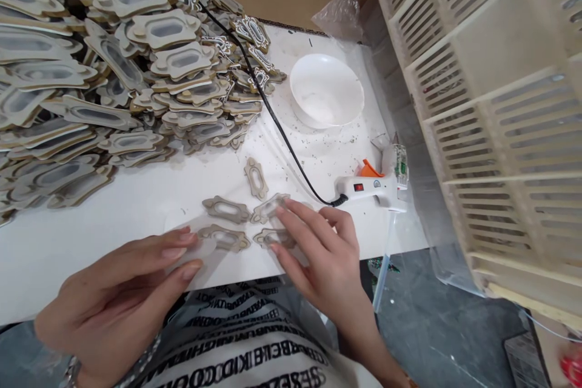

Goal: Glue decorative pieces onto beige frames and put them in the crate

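Observation:
My left hand is at the lower left, thumb and fingers closed on a thin translucent plastic piece whose edge shows past the fingertips. My right hand rests over the table with its fingers apart. Its fingertips touch the upper right frame, and its thumb is at the lower right frame, which it partly covers. Close by lie an upper left frame, a lower left frame and a single upright-lying frame, all small, beige, scalloped and with oblong openings.
Stacks of similar frames fill the back left. A white bowl stands behind my right hand. A white glue gun lies at the table's right, its black cord crossing toward the stacks. A cream plastic crate rises at right.

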`<state>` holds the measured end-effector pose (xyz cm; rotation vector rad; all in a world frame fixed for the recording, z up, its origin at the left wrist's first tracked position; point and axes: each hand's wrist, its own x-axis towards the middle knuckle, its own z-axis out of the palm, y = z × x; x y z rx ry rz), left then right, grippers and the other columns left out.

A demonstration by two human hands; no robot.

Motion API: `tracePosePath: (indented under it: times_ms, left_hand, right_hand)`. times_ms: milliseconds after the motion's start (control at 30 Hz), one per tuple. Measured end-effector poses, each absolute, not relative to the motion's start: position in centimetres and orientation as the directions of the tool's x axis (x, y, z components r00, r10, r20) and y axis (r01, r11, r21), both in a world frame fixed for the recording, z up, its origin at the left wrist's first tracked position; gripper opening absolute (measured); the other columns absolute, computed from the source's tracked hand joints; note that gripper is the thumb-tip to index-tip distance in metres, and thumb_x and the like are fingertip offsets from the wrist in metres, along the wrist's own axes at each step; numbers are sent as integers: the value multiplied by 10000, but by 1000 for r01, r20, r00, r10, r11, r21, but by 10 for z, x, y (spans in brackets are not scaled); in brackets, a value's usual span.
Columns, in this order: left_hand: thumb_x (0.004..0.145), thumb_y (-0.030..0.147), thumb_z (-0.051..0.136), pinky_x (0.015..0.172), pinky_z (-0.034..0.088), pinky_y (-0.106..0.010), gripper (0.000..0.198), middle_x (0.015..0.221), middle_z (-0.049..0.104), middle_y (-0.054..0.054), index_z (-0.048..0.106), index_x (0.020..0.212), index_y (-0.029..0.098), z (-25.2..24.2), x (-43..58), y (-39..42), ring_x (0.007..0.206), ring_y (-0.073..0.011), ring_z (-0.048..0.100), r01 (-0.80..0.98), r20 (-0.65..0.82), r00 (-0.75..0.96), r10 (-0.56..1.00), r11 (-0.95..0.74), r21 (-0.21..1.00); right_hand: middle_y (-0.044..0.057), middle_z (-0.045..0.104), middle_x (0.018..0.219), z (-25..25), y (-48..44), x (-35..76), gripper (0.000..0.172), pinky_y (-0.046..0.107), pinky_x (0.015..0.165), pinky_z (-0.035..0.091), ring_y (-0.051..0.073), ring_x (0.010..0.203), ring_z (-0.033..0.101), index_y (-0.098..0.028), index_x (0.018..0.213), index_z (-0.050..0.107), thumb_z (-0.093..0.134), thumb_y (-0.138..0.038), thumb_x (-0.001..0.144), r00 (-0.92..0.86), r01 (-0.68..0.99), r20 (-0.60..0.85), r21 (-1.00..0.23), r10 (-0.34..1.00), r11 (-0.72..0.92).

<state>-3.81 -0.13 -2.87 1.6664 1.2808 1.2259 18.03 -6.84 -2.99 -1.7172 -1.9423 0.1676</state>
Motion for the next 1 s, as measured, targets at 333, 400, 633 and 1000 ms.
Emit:
tracePosePath:
  times_ms: [333,400,633,1000]
  left_hand:
    - [661,118,744,756,587,-75,266,905,777,157,729,804,342,-29,-39,-5,771,-63,753,359,239,34,970,-235,903]
    - [672,125,741,754,585,-69,259,901,777,163,725,808,344,-30,-38,-5,766,-57,751,362,245,35,969,-241,901]
    - [692,163,750,739,593,-79,195,869,782,142,722,785,332,-26,-37,-5,748,-67,752,398,227,30,974,-220,891]
    - [723,158,795,729,708,-292,396,926,763,163,718,962,464,-22,-41,-6,728,-156,762,306,383,309,871,-472,827]
  right_hand:
    - [24,719,1256,-35,-56,174,260,387,842,456,238,939,538,-171,1174,702,595,-291,970,-88,923,320,-330,943,197]
    - [28,736,1221,-36,-57,173,237,382,826,459,235,933,542,-160,1148,714,600,-263,968,-77,925,345,-325,935,196]
    - [8,765,1161,-41,-58,171,205,368,786,468,217,890,557,-150,1116,713,659,-222,932,-38,923,410,-335,912,189]
    - [-4,710,720,-12,-60,151,173,257,640,515,115,650,603,-190,898,661,551,-287,990,37,376,244,-902,969,213]
